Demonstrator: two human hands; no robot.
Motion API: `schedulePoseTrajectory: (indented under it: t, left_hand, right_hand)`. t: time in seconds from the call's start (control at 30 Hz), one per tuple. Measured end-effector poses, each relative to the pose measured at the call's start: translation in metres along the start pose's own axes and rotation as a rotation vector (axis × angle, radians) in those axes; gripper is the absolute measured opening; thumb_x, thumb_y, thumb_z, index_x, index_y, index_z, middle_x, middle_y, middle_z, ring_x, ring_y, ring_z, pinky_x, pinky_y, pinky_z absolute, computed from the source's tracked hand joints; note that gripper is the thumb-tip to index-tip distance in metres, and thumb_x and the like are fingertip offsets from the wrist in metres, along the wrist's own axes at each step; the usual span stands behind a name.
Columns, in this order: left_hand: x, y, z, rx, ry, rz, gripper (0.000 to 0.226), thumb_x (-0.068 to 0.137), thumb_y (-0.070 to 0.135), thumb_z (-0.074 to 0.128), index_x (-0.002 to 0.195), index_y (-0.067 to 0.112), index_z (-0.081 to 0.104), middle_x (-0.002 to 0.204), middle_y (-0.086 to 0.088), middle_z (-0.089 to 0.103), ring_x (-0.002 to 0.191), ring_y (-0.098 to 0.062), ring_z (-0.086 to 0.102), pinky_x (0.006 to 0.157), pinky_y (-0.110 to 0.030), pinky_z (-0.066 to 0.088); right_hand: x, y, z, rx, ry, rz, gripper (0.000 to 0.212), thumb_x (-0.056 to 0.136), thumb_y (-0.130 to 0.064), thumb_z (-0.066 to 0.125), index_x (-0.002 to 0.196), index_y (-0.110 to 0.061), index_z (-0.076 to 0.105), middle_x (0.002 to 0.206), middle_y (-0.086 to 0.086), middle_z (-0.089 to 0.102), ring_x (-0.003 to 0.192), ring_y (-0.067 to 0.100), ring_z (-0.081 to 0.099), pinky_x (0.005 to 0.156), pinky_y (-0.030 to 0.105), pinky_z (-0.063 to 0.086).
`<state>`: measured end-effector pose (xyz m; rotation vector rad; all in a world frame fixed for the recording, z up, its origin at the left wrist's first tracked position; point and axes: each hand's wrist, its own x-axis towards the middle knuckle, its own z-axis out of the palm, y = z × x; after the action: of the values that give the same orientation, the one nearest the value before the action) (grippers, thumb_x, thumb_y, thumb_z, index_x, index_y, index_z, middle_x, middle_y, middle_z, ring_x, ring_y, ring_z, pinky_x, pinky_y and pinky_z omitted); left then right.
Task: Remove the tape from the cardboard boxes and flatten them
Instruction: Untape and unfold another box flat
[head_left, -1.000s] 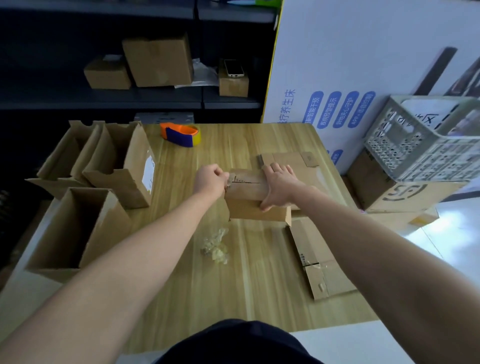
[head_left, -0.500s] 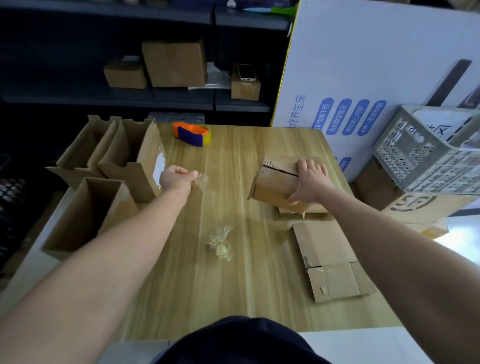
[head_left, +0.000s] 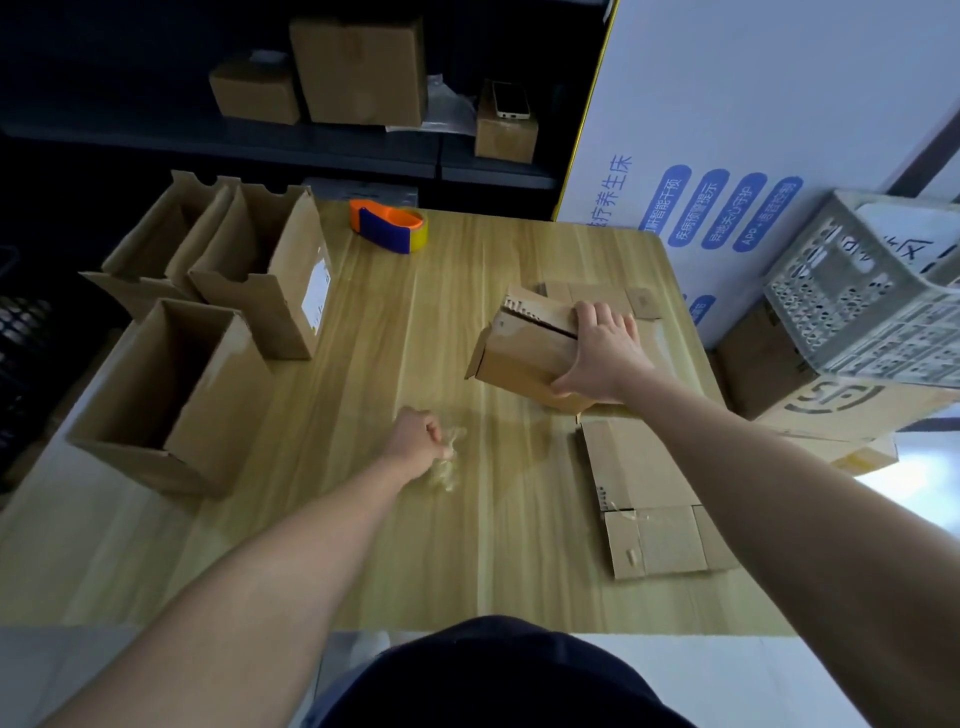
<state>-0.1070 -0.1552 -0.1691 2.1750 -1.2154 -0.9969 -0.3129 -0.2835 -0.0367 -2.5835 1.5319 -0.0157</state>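
Brown cardboard box (head_left: 524, 358), not yet flattened, sits near the table's (head_left: 363, 545) right edge, its long axis running roughly across the table's width. The right hand (head_left: 602, 358) is the one on it, gripping it with fingers draped over the top and thumb against the near side. The left hand (head_left: 418, 439) is well apart to the left, near the table's middle, fingers curled tight round crumpled clear tape (head_left: 451, 457). A flattened box (head_left: 639, 483) lies just nearer the front edge.
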Motion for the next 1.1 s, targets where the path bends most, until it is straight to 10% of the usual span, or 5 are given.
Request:
schedulePoseTrajectory:
  t: [0.13, 0.27, 0.47, 0.83, 1.1]
  left_hand:
    - [-0.003, 0.000, 0.008, 0.113, -0.042, -0.044, 0.023, 0.076, 0.018, 0.077, 0.093, 0.011, 0.062, 0.119, -0.009, 0.053, 0.096, -0.019, 0.057, 0.082, -0.023, 0.042]
    - [-0.009, 0.003, 0.002, 0.061, -0.202, -0.144, 0.083, 0.070, 0.037, 0.080, 0.140, 0.016, 0.039, 0.143, -0.006, 0.043, 0.128, -0.025, 0.045, 0.101, -0.034, 0.039]
    - [-0.004, 0.007, -0.017, -0.336, -0.128, -0.262, 0.054, 0.089, -0.001, 0.053, 0.140, 0.004, 0.035, 0.117, -0.019, 0.057, 0.088, -0.026, 0.061, 0.069, -0.032, 0.053]
    - [-0.015, -0.003, -0.022, -0.140, 0.038, -0.230, 0.058, 0.060, -0.022, 0.064, 0.113, 0.003, 0.064, 0.076, -0.002, 0.061, 0.059, -0.010, 0.054, 0.035, -0.009, 0.034]
    - [0.000, -0.004, -0.030, -0.161, 0.080, -0.177, 0.046, 0.081, -0.015, 0.054, 0.119, 0.008, 0.062, 0.123, -0.010, 0.060, 0.110, -0.024, 0.058, 0.083, -0.021, 0.045]
  right_hand:
    - [-0.001, -0.002, 0.001, 0.006, -0.015, -0.022, 0.102, 0.053, -0.048, 0.080, 0.133, -0.012, 0.030, 0.125, 0.006, 0.040, 0.123, 0.027, 0.037, 0.116, 0.045, 0.013]
    - [-0.002, -0.011, 0.003, 0.012, -0.037, -0.055, 0.102, 0.054, -0.049, 0.081, 0.134, -0.012, 0.031, 0.125, 0.006, 0.041, 0.122, 0.027, 0.037, 0.115, 0.045, 0.016]
    - [-0.004, -0.031, 0.007, 0.032, -0.078, -0.096, 0.101, 0.056, -0.050, 0.081, 0.134, -0.011, 0.030, 0.128, 0.006, 0.040, 0.124, 0.027, 0.035, 0.115, 0.045, 0.016]
    - [0.001, -0.064, 0.018, 0.040, -0.109, -0.107, 0.102, 0.054, -0.050, 0.081, 0.134, -0.012, 0.031, 0.126, 0.006, 0.041, 0.124, 0.028, 0.037, 0.114, 0.046, 0.019]
    - [0.009, -0.067, 0.013, 0.046, -0.089, -0.032, 0.100, 0.056, -0.050, 0.081, 0.133, -0.012, 0.031, 0.126, 0.005, 0.040, 0.123, 0.026, 0.036, 0.114, 0.046, 0.019]
